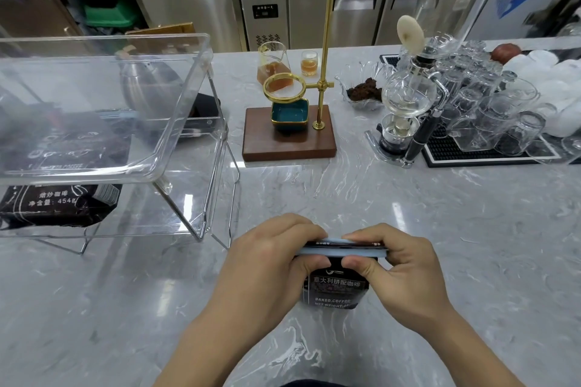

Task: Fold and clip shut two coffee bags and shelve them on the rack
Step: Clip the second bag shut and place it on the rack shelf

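Coffee bag (334,287) stands upright on the marble counter (440,245) directly under both hands, its folded top caught in a pale blue clip (342,249) that runs from one hand to the other. The left hand (267,256) pinches the clip's left end, fingers curled over the top and thumb pressed up from the near side; the right hand (396,261) grips the right end the same way. To finish this step well, I judge both thumbs should squeeze evenly along the clip so it closes on the whole fold, with the fold kept flat and square so no corner slips out. Whether the clip is already fully latched cannot be told from here.

The bag is black and glossy, with white Chinese lettering and English lines on a label band below the thumbs; only its front face shows between the wrists. Its body looks full and holds its shape.

Up and to the left of the left hand stands the clear rack (176,122), with another black bag (59,201) lying on its lower level.
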`<move>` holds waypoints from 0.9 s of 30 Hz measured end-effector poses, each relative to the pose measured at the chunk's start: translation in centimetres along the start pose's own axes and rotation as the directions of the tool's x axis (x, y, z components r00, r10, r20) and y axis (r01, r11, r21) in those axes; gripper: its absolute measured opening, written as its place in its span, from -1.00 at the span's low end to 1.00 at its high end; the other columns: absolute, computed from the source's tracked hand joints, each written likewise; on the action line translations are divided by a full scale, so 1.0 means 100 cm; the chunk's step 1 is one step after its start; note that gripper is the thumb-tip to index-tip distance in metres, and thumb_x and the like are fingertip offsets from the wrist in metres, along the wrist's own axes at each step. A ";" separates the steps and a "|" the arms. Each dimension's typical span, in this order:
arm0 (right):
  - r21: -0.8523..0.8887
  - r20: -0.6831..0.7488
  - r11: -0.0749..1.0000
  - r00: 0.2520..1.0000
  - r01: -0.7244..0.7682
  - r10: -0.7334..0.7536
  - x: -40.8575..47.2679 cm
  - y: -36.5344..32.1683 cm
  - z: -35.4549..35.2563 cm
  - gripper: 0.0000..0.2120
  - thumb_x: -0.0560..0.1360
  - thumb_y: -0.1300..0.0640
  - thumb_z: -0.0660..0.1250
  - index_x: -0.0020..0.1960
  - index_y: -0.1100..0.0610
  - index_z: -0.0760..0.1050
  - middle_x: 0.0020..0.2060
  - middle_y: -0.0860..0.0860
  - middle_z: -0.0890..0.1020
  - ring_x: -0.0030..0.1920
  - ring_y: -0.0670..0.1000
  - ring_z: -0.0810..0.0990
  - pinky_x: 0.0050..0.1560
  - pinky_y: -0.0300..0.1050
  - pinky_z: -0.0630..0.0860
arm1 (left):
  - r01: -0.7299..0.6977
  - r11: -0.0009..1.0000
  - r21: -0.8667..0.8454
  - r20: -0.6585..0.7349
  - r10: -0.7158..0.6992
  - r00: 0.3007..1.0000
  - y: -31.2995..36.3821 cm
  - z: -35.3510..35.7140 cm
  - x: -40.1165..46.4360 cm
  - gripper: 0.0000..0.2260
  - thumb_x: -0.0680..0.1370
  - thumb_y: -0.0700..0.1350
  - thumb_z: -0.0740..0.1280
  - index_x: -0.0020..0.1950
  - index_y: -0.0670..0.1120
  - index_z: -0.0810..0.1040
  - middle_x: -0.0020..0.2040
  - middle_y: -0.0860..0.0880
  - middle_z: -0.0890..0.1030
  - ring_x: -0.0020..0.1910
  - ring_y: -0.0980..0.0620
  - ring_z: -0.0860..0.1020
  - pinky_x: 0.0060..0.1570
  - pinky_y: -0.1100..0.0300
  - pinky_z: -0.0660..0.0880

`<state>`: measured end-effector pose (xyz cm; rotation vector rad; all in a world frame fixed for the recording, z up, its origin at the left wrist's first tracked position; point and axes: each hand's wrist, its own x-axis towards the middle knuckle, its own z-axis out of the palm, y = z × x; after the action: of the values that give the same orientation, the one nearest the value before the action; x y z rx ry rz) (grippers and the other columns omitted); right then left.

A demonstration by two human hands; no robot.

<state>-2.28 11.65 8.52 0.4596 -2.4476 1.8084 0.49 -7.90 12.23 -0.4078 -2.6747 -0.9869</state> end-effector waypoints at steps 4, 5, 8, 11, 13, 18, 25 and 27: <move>-0.011 0.091 1.000 0.996 0.011 -0.010 0.001 -0.003 -0.006 -0.75 0.31 0.20 0.54 -0.10 -0.11 0.68 -0.18 -0.16 0.74 -0.18 -0.12 0.70 -0.12 -0.36 0.55 | -0.049 0.998 0.037 0.023 0.048 0.999 0.001 -0.003 -0.002 -0.80 0.39 -0.11 0.49 -0.01 -0.10 0.73 -0.16 0.03 0.71 -0.21 -0.03 0.67 -0.27 0.06 0.62; -0.017 0.126 1.000 0.992 0.020 -0.018 0.002 -0.004 -0.008 -0.76 0.32 0.19 0.54 -0.08 -0.08 0.68 -0.17 -0.16 0.74 -0.17 -0.11 0.70 -0.11 -0.36 0.55 | -0.051 0.998 0.032 0.029 0.051 0.998 0.001 -0.003 -0.002 -0.79 0.39 -0.11 0.50 0.00 -0.10 0.74 -0.18 0.02 0.70 -0.23 -0.04 0.66 -0.28 0.06 0.61; 0.022 0.204 1.000 0.979 0.003 -0.008 0.003 -0.004 -0.010 -0.77 0.32 0.20 0.55 -0.03 0.01 0.72 -0.15 -0.14 0.75 -0.12 -0.09 0.72 -0.08 -0.32 0.58 | -0.055 0.998 0.028 0.064 0.053 0.997 0.004 -0.002 -0.004 -0.79 0.39 -0.11 0.49 0.01 -0.07 0.72 -0.22 0.02 0.65 -0.26 -0.03 0.62 -0.35 0.04 0.60; 0.064 0.199 0.998 0.980 -0.022 0.009 0.003 -0.002 -0.008 -0.79 0.31 0.22 0.55 -0.05 0.08 0.72 -0.15 -0.09 0.76 -0.10 -0.05 0.73 -0.08 -0.30 0.58 | -0.041 0.999 0.027 0.072 0.039 0.997 0.005 0.001 -0.005 -0.83 0.38 -0.13 0.49 -0.04 -0.07 0.70 -0.22 0.04 0.63 -0.24 -0.03 0.61 -0.37 -0.01 0.59; 0.082 0.178 0.997 0.984 -0.013 -0.002 0.001 -0.002 -0.005 -0.80 0.31 0.23 0.55 -0.08 0.08 0.72 -0.14 -0.08 0.75 -0.09 -0.04 0.73 -0.06 -0.29 0.58 | -0.035 0.999 0.026 0.056 0.034 0.998 0.005 0.002 -0.007 -0.86 0.39 -0.15 0.50 -0.07 -0.07 0.69 -0.23 0.05 0.62 -0.25 -0.02 0.60 -0.37 0.01 0.57; 0.018 0.111 1.000 0.994 0.001 -0.003 -0.005 -0.002 -0.001 -0.82 0.29 0.19 0.56 -0.13 0.00 0.71 -0.23 -0.13 0.75 -0.21 -0.09 0.71 -0.17 -0.35 0.54 | -0.022 0.999 0.036 0.019 0.021 1.000 0.005 0.007 -0.012 -0.92 0.41 -0.14 0.49 -0.12 -0.05 0.67 -0.26 0.08 0.59 -0.31 0.05 0.55 -0.41 0.06 0.52; -0.004 0.080 0.999 0.995 0.055 -0.054 -0.009 -0.003 0.001 -0.87 0.31 0.09 0.54 -0.14 0.04 0.73 -0.26 -0.16 0.73 -0.25 -0.12 0.69 -0.22 -0.39 0.52 | -0.053 0.998 0.026 -0.056 0.055 0.997 0.003 0.013 -0.018 -0.86 0.49 -0.07 0.37 -0.11 -0.07 0.70 -0.29 0.04 0.60 -0.34 0.02 0.55 -0.44 0.09 0.50; -0.005 0.091 0.999 0.994 0.053 -0.052 -0.011 -0.002 0.000 -0.83 0.31 0.17 0.56 -0.11 0.04 0.73 -0.24 -0.15 0.73 -0.25 -0.12 0.69 -0.22 -0.37 0.52 | -0.071 0.997 0.018 -0.051 0.071 0.996 0.001 0.012 -0.020 -0.84 0.49 -0.05 0.38 -0.07 -0.08 0.71 -0.26 0.04 0.60 -0.32 0.03 0.55 -0.43 0.09 0.52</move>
<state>-1.17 11.80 8.45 0.6131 -2.4747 1.7956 2.22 -7.38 10.69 -0.4644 -2.6019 -0.9417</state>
